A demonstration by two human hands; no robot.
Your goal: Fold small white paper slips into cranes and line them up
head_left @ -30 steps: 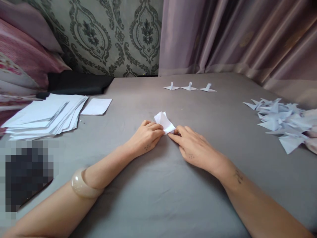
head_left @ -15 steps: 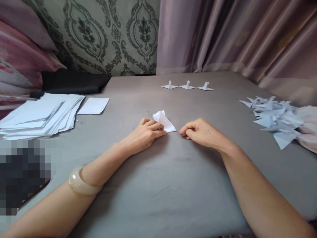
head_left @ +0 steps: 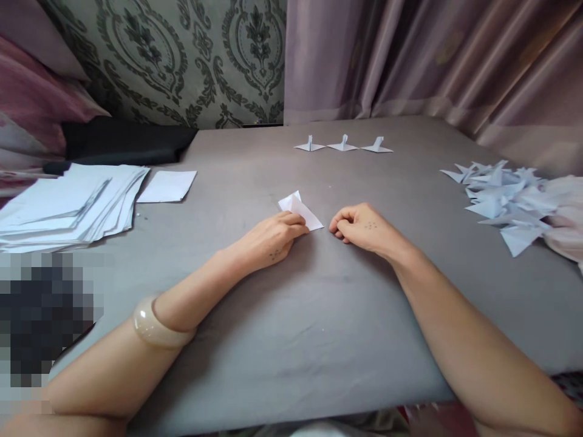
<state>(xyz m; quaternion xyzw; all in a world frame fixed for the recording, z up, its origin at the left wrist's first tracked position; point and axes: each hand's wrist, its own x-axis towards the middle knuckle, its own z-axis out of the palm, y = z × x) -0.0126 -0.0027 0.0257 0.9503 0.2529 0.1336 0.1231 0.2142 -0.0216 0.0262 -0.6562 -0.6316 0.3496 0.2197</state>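
Closely bunched, the fingers of the left hand (head_left: 279, 238) are laid over a small, folded piece of white paper (head_left: 310, 218) in the middle of the flat grey cloth (head_left: 273, 352); whether it is pinched cannot be told. The right hand (head_left: 367, 227) is placed just beside the paper's right corner, apart from it, with its fingers curled in tight. On the left arm, a shiny cream bangle (head_left: 159, 328) is worn. Farther out, big white paper sheets (head_left: 86, 200) are piled on the left, three pointy white paper shapes (head_left: 344, 145) are lined up behind, and many pointy paper shapes (head_left: 498, 197) are heaped on the right.
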